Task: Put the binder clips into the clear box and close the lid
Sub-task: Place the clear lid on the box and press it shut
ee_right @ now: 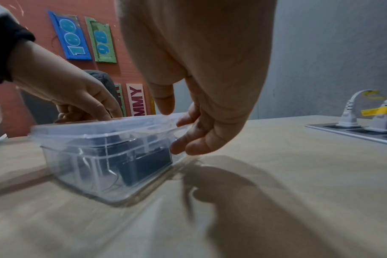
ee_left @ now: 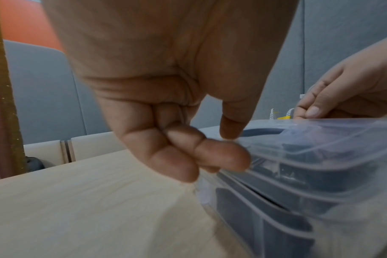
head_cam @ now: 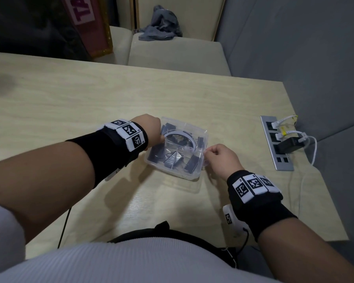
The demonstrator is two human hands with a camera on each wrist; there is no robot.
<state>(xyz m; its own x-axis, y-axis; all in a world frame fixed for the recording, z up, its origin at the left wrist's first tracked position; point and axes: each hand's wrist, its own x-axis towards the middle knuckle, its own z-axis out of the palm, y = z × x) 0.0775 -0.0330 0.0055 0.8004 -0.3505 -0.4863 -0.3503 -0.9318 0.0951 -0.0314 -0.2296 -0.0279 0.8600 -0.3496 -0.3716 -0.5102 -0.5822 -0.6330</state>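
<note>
The clear box (head_cam: 176,154), binder clips (head_cam: 173,160) inside, sits between the 2 hands: left hand (head_cam: 151,129) and right hand (head_cam: 221,158) each pinch opposite edges of the lid (ee_right: 104,126), equally near.

Dim, soft indoor light. The right hand (ee_right: 199,104) throws a dark shadow across the bench (ee_right: 298,174). Wrist views blur and bend toward their edges.

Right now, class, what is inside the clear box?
Black binder clips fill the clear box, seen through the lid that both hands hold. How many is unclear: they overlap, and the left hand covers one corner.
</note>
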